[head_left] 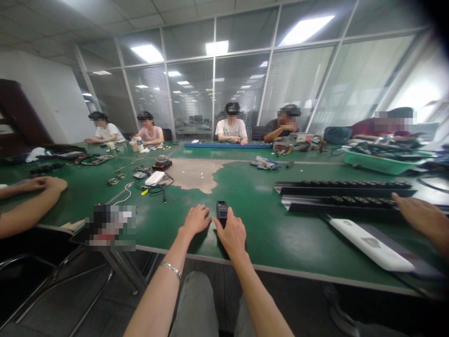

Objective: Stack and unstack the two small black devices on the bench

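Observation:
My right hand (232,232) rests on the green table (256,224) near its front edge, fingers wrapped round a small black device (221,208) that stands just beyond my fingertips. My left hand (195,220) lies on the table right beside it, fingers curled and pressed down, touching the tabletop to the left of the device. A silver bracelet (171,268) sits on my left wrist. Whether my left hand holds anything is hidden.
Long black trays (343,194) and a white flat device (371,243) lie to the right, by another person's hand (423,217). Someone's forearms (28,201) rest at left. Cables, a white box (155,178), a green basket (380,164) and several seated people lie beyond.

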`<action>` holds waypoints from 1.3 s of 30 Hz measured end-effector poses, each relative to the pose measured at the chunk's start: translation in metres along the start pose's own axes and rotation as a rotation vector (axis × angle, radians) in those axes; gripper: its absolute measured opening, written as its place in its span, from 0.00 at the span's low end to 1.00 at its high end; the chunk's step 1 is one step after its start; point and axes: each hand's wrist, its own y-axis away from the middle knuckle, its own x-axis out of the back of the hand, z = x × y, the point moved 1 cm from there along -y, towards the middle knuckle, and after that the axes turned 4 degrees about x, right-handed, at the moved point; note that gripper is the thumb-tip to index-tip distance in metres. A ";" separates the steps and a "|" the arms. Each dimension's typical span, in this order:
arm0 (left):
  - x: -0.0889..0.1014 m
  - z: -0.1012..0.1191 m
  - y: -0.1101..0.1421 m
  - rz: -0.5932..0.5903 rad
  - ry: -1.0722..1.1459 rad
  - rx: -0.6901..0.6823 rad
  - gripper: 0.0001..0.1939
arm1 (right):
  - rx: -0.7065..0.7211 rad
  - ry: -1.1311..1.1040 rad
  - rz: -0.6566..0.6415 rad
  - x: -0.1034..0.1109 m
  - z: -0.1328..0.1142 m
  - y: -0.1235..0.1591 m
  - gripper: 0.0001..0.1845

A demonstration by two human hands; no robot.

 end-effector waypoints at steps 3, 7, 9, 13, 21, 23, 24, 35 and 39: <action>0.001 0.007 0.003 0.058 -0.016 0.040 0.17 | -0.004 -0.005 -0.001 0.002 -0.001 0.001 0.37; -0.002 0.018 0.014 0.137 -0.038 0.074 0.17 | 0.004 0.003 -0.001 0.003 -0.003 0.003 0.37; -0.004 0.020 0.017 0.158 -0.047 0.084 0.17 | -0.008 0.013 -0.002 0.003 -0.003 0.004 0.37; -0.007 0.020 0.021 0.182 -0.062 0.100 0.18 | -0.009 0.017 0.028 0.000 -0.003 0.004 0.39; -0.012 0.016 0.020 0.189 -0.064 0.083 0.19 | -0.020 0.054 0.027 -0.003 -0.003 0.003 0.40; -0.012 0.015 0.020 0.189 -0.058 0.083 0.19 | -0.021 0.065 0.020 -0.004 -0.003 0.003 0.38; -0.011 0.015 0.020 0.188 -0.056 0.083 0.19 | -0.021 0.070 0.019 -0.004 -0.003 0.003 0.38; -0.012 0.014 0.019 0.182 -0.042 0.097 0.19 | -0.035 0.041 0.075 -0.001 -0.009 0.002 0.36; -0.012 0.013 0.018 0.197 -0.035 0.084 0.18 | -0.043 -0.055 0.144 -0.001 -0.010 0.000 0.38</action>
